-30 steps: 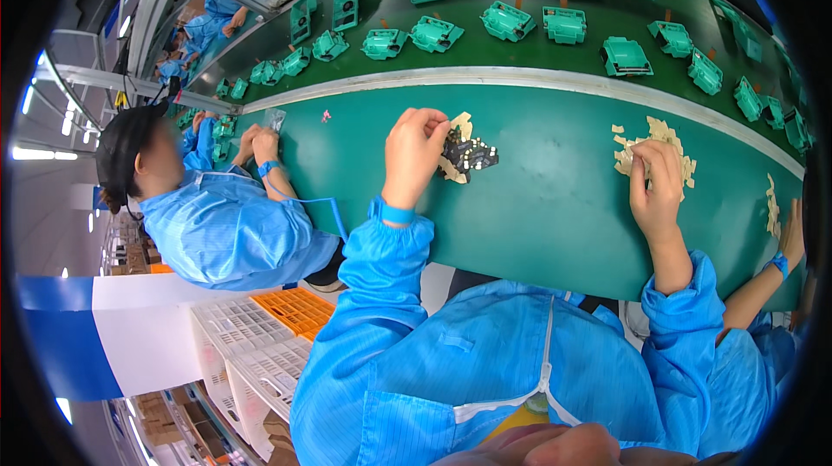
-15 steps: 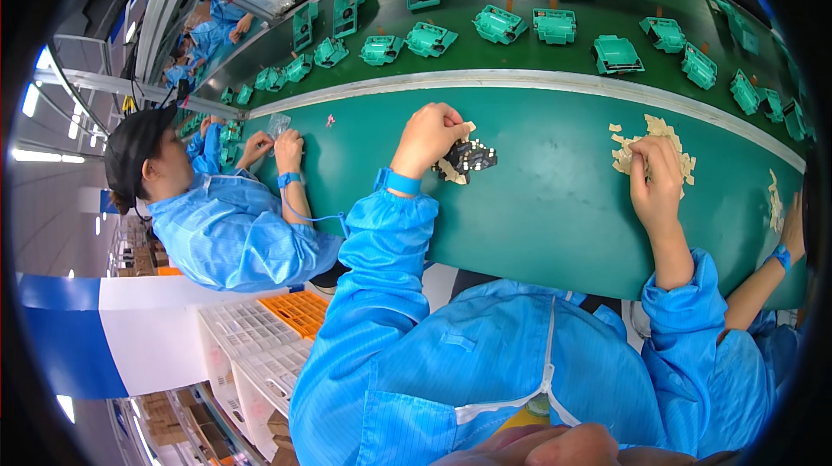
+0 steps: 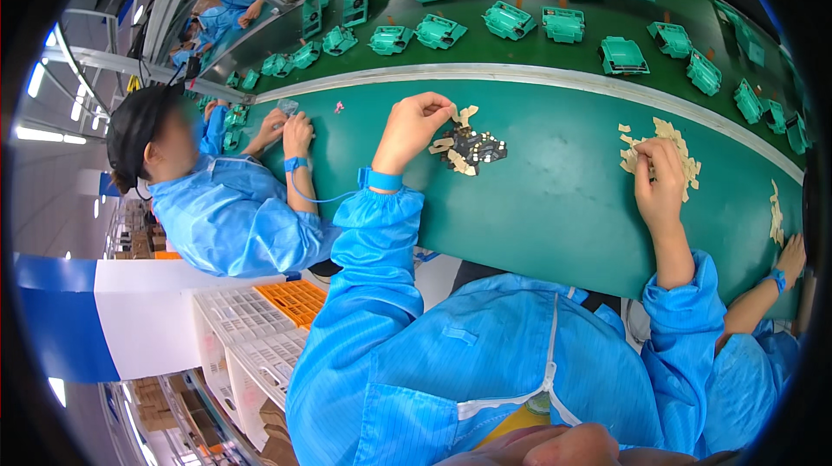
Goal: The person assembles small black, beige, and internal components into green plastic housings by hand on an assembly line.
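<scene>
My left hand [image 3: 414, 130] is closed in a pinch at the upper left of a small heap of black parts [image 3: 475, 149] dotted with pale squares. Several tan slips lie in and around that heap, one tan slip [image 3: 465, 115] right by my fingertips. What the pinch holds, if anything, is too small to make out. On the right, my right hand [image 3: 660, 176] rests with curled fingers on a loose pile of tan slips [image 3: 680, 150]. Its fingertips are partly hidden, so I cannot see whether a slip is between them.
Beyond a pale rail [image 3: 520, 74], green plastic housings [image 3: 563, 24] stand in rows on a dark green belt. A co-worker [image 3: 217, 197] sits at the left, hands on a clear bag. Another person's hand [image 3: 790, 260] is at the far right, near more tan slips [image 3: 776, 210].
My left hand has drawn back a little to the left from the black parts, uncovering more of the heap and a tan slip by the fingertips. My right hand stays on its pile.
</scene>
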